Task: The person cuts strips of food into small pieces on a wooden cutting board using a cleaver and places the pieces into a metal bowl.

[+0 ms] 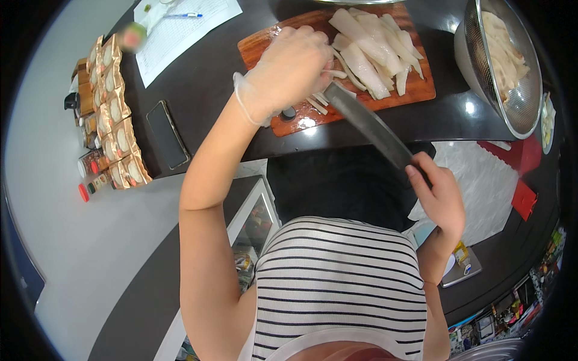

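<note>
My left hand, in a clear thin glove, is curled over the wooden cutting board, with its fingertips on a pale, whitish strip of food. Against those fingertips lies the tip end of a long-bladed knife. Its dark handle is in my right hand, beyond the counter's near edge. Thin cut strips lie below my left hand, partly covered by it. Right of it, a heap of long, pale, moist slabs covers much of the board.
A metal mesh strainer holding more pale pieces stands at the right. Left of the board are a smartphone, a written sheet with a pen, and a row of gold packets. Red plastic lies at the right.
</note>
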A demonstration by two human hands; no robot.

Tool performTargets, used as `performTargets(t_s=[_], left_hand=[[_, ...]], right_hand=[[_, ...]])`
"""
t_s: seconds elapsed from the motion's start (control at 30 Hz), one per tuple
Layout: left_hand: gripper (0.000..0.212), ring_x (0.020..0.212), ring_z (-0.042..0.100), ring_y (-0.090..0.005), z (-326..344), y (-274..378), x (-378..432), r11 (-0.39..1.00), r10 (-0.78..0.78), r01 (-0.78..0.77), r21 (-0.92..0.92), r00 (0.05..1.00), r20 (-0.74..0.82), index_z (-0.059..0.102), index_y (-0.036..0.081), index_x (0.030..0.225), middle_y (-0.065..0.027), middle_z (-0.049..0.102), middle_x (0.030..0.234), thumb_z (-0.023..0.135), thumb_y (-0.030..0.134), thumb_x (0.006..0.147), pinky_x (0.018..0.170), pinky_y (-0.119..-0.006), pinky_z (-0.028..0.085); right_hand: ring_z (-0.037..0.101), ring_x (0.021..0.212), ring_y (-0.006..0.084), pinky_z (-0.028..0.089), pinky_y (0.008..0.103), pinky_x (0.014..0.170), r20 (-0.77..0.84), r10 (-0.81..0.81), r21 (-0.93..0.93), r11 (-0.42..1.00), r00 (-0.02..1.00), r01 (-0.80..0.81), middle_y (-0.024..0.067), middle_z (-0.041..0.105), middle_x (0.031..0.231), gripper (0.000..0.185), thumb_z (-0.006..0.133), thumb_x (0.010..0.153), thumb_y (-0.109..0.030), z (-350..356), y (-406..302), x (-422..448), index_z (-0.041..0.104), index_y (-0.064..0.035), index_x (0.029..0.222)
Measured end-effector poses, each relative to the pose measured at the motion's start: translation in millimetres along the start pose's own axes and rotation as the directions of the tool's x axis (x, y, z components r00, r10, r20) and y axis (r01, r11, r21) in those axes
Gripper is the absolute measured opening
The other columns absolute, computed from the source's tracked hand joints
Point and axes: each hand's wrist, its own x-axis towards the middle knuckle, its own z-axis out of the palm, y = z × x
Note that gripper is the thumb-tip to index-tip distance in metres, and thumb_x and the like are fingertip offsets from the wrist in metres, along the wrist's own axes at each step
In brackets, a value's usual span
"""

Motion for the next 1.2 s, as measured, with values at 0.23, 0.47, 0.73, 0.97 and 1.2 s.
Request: performTargets(t_s=[0.23, 0.47, 0.73, 0.97, 1.2], left_hand=[[0.009, 0.086, 0.066, -0.0275, -17.7, -23.0, -16.1, 0.962, 0.02, -0.079, -0.262, 0.975, -0.219, 0.068, 0.006, 0.094, -0.008, 0.068, 0.097, 0.072, 0.007, 0.087, 0.079, -0.035, 0.053], [0.012, 0.083, 0.06, -0.0118, -38.8, -32.3, -53.4, 0.85, -0.392, 0.195, -0.489, 0.856, -0.339, 0.065, 0.0, 0.105, -0.0026, 0.069, 0.101, 0.07, 0.003, 0.094, 0.082, -0.027, 0.05], [0.018, 0.096, 0.065, -0.0312, 12.2, 22.0, -70.6, 0.963, -0.178, 0.093, -0.252, 0.923, -0.34, 0.067, 0.007, 0.098, -0.0092, 0.066, 0.103, 0.078, 0.008, 0.083, 0.085, -0.041, 0.053], [0.032, 0.106, 0.063, -0.0312, 39.8, 53.5, -99.5, 0.926, -0.307, 0.174, -0.336, 0.864, -0.4, 0.074, 0.012, 0.109, -0.0087, 0.064, 0.116, 0.081, 0.008, 0.078, 0.091, -0.041, 0.052], [0.028, 0.129, 0.052, -0.0358, 27.4, 28.4, -85.6, 0.956, -0.292, 0.261, -0.134, 0.887, -0.358, 0.073, 0.016, 0.109, -0.0116, 0.057, 0.137, 0.076, 0.013, 0.081, 0.109, -0.048, 0.04]], right_hand=[[0.064, 0.065, 0.0411, 0.046, 0.0497, 0.056, 0.055, -0.13, -0.211, 0.968, 0.99, 0.139, 0.018, 0.062, 0.066, 0.017, 0.065, 0.1, -0.017, 35.5, -28.6, 19.5, 0.056, -0.0048, 0.092], [0.063, 0.062, 0.0421, 0.046, 0.0497, 0.054, -0.161, -0.138, -0.19, 0.976, 0.977, 0.107, 0.0186, 0.063, 0.067, 0.018, 0.063, 0.102, -0.017, 47.0, -24.4, 34.6, 0.055, -0.0045, 0.093], [0.051, 0.059, 0.0227, 0.041, 0.0311, 0.06, -0.062, 0.148, 0.232, 0.964, 0.987, -0.129, 0.0151, 0.054, 0.069, 0.017, 0.059, 0.106, -0.02, 34.9, -7.5, 24.5, 0.063, -0.0033, 0.106], [0.051, 0.056, 0.0258, 0.041, 0.0342, 0.057, -0.067, 0.091, 0.127, 0.988, 0.994, -0.082, 0.0149, 0.053, 0.066, 0.018, 0.059, 0.106, -0.021, 22.7, -13.5, 16.0, 0.062, -0.0029, 0.104], [0.06, 0.062, 0.0415, 0.043, 0.0442, 0.055, -0.049, 0.048, -0.111, 0.992, 0.998, -0.053, 0.019, 0.059, 0.066, 0.016, 0.063, 0.102, -0.019, 21.1, -21.0, 5.9, 0.06, -0.0036, 0.098]])
